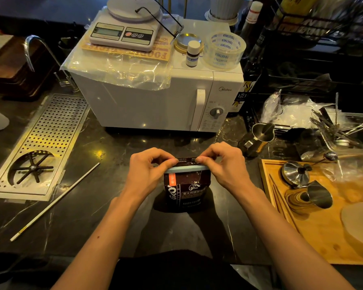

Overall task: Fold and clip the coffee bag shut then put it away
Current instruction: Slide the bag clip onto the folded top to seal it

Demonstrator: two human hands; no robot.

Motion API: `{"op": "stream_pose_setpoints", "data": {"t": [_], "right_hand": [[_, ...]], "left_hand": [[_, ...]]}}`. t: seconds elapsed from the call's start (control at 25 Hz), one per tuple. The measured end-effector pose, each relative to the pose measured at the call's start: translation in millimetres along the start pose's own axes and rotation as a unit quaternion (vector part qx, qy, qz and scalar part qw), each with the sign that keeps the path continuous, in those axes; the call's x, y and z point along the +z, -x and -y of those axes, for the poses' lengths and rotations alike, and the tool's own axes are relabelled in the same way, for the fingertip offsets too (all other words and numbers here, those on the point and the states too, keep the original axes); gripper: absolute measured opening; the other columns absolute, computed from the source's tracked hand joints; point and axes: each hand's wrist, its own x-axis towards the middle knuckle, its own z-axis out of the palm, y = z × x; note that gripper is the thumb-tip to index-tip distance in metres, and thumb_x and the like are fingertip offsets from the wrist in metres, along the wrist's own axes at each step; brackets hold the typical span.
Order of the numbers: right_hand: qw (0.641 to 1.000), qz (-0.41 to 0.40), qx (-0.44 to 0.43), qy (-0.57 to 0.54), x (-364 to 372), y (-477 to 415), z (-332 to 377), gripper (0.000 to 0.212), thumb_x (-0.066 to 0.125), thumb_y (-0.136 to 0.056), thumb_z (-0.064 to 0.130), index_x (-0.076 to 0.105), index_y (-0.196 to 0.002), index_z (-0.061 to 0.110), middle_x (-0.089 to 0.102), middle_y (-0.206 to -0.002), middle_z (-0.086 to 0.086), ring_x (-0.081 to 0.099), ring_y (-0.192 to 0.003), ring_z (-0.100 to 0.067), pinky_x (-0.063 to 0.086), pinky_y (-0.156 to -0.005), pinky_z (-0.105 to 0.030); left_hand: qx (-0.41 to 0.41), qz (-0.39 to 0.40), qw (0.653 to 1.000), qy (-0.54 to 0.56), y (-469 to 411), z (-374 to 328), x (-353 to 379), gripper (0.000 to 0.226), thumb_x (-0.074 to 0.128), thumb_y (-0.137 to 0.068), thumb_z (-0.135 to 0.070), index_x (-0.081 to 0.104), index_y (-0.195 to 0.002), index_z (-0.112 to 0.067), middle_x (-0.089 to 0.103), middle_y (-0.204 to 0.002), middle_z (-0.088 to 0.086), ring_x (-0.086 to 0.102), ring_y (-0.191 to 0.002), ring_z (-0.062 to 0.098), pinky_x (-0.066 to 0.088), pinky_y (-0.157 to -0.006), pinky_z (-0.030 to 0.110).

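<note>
A dark brown coffee bag (pixel 186 192) stands upright on the black counter in front of me. Its top is folded over, and a long pale blue clip (pixel 187 168) lies across the fold. My left hand (pixel 150 172) pinches the left end of the folded top and the clip. My right hand (pixel 222 164) pinches the right end. The fingertips of both hands nearly meet over the middle of the fold. Whether the clip is snapped closed is hidden by my fingers.
A white microwave (pixel 155 101) stands behind the bag, with a scale (pixel 124 32) and a tape roll (pixel 225 50) on top. A perforated metal drip tray (pixel 50 135) and a white stick (pixel 55 201) lie left. A wooden tray (pixel 314 231) with metal jugs sits right.
</note>
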Motion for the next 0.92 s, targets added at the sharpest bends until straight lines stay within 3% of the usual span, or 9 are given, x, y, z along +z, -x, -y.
{"op": "stream_pose_setpoints", "data": {"t": [0.08, 0.16, 0.28, 0.48, 0.72, 0.92], "right_hand": [[0.999, 0.028, -0.009, -0.027, -6, -3, -8, 0.002, 0.076, -0.083, 0.019, 0.076, -0.083, 0.017, 0.069, -0.079, 0.006, 0.062, -0.083, -0.018, 0.052, -0.077, -0.045], [0.998, 0.036, -0.005, -0.046, -8, 0, -13, 0.008, 0.073, -0.085, 0.01, 0.076, -0.089, 0.017, 0.066, -0.081, 0.015, 0.062, -0.085, -0.012, 0.051, -0.079, -0.033], [0.998, 0.003, 0.037, -0.053, -2, 8, -12, 0.015, 0.071, -0.085, 0.007, 0.074, -0.084, 0.022, 0.066, -0.08, 0.01, 0.058, -0.081, -0.004, 0.045, -0.075, -0.021], [0.992, 0.023, 0.051, -0.113, -9, 3, -16, 0.019, 0.073, -0.085, 0.01, 0.072, -0.082, 0.029, 0.07, -0.079, 0.013, 0.066, -0.08, -0.006, 0.052, -0.077, -0.02], [0.987, -0.039, 0.059, -0.144, 1, 15, -17, 0.022, 0.073, -0.084, 0.006, 0.067, -0.075, 0.025, 0.066, -0.074, 0.01, 0.06, -0.075, -0.003, 0.045, -0.07, -0.01], [0.969, -0.008, 0.091, -0.23, 5, 16, -18, 0.013, 0.066, -0.091, 0.009, 0.068, -0.089, 0.022, 0.068, -0.085, 0.007, 0.064, -0.083, -0.002, 0.053, -0.074, -0.018]], "left_hand": [[-0.02, 0.002, 1.0, 0.01, -1, 2, -2, 0.004, 0.08, -0.078, -0.016, 0.078, -0.08, -0.017, 0.073, -0.078, -0.006, 0.066, -0.076, 0.009, 0.05, -0.068, 0.015], [-0.028, -0.01, 0.999, 0.013, 0, 4, -3, 0.004, 0.081, -0.077, -0.017, 0.077, -0.078, -0.018, 0.072, -0.076, -0.006, 0.066, -0.076, 0.008, 0.049, -0.067, 0.013], [-0.021, -0.017, 0.999, 0.03, 2, 2, 2, 0.006, 0.081, -0.077, -0.015, 0.076, -0.076, -0.018, 0.072, -0.074, -0.005, 0.066, -0.075, 0.01, 0.05, -0.066, 0.014], [-0.032, 0.025, 0.999, 0.022, 2, 9, -12, 0.011, 0.075, -0.083, -0.016, 0.072, -0.081, -0.026, 0.071, -0.083, -0.012, 0.066, -0.084, 0.002, 0.049, -0.073, 0.01], [0.009, 0.014, 1.0, 0.011, 7, 11, -11, 0.012, 0.072, -0.084, -0.008, 0.071, -0.08, -0.019, 0.068, -0.081, -0.011, 0.063, -0.083, 0.004, 0.045, -0.072, 0.008], [-0.093, 0.0, 0.994, 0.065, 14, 18, -1, 0.006, 0.069, -0.088, -0.025, 0.07, -0.091, -0.03, 0.071, -0.091, -0.014, 0.066, -0.093, 0.005, 0.05, -0.077, 0.016]]}}
